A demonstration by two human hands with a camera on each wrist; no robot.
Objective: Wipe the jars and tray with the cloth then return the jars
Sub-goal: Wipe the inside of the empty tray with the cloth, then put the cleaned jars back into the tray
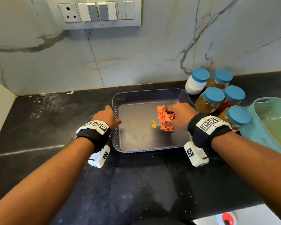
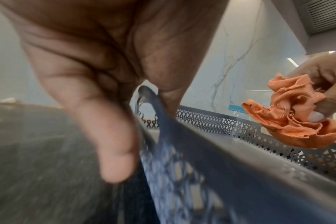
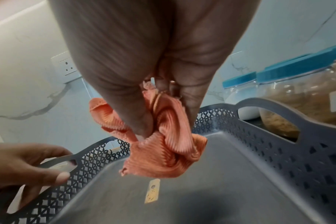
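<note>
A grey tray [image 1: 150,93] with perforated walls sits on the black counter, holding only a small yellow sticker [image 1: 153,124] on its floor. My left hand [image 1: 114,115] grips the tray's left rim, thumb inside and fingers outside, as the left wrist view shows at the tray rim [image 2: 201,144]. My right hand [image 1: 170,114] holds a crumpled orange cloth [image 1: 165,118] over the tray's right half. In the right wrist view the cloth [image 3: 163,148] hangs a little above the tray floor [image 3: 230,174]. Several blue-lidded jars [image 1: 213,99] stand on the counter right of the tray.
A teal mesh basket [image 1: 269,120] lies at the far right, close to the nearest jar. The marble wall with a switch panel [image 1: 96,12] rises behind the tray. The black counter [image 1: 136,184] extends left and toward me; its front edge shows at bottom right.
</note>
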